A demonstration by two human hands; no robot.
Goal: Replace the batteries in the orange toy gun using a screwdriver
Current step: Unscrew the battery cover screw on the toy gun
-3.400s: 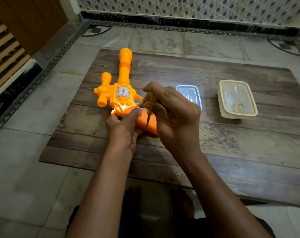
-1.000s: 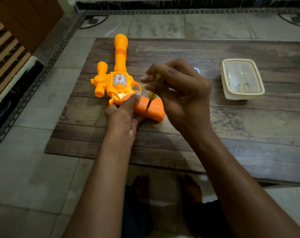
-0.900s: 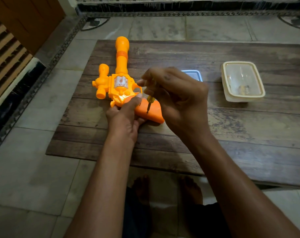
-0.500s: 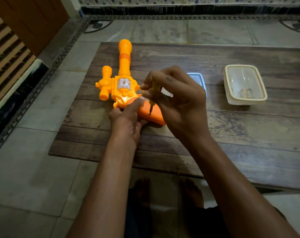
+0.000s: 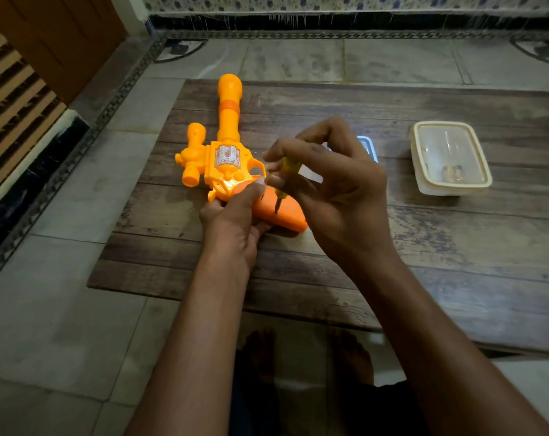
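The orange toy gun lies flat on the low wooden table, barrel pointing away from me. My left hand clamps the gun where the body meets the darker orange grip, thumb pressed on top. My right hand pinches a small yellow-handled screwdriver between thumb and fingers. The screwdriver stands nearly upright, its metal tip down on the grip's upper face. The screw itself is too small to make out.
A cream plastic container with something small inside sits at the table's right. A blue-rimmed lid or tray lies partly hidden behind my right hand. Tiled floor surrounds the table, and my bare feet show below its near edge.
My right fingers have shifted their pinch on the screwdriver handle while the tip stayed on the grip. The left hand kept its hold. The camera view moved slightly.
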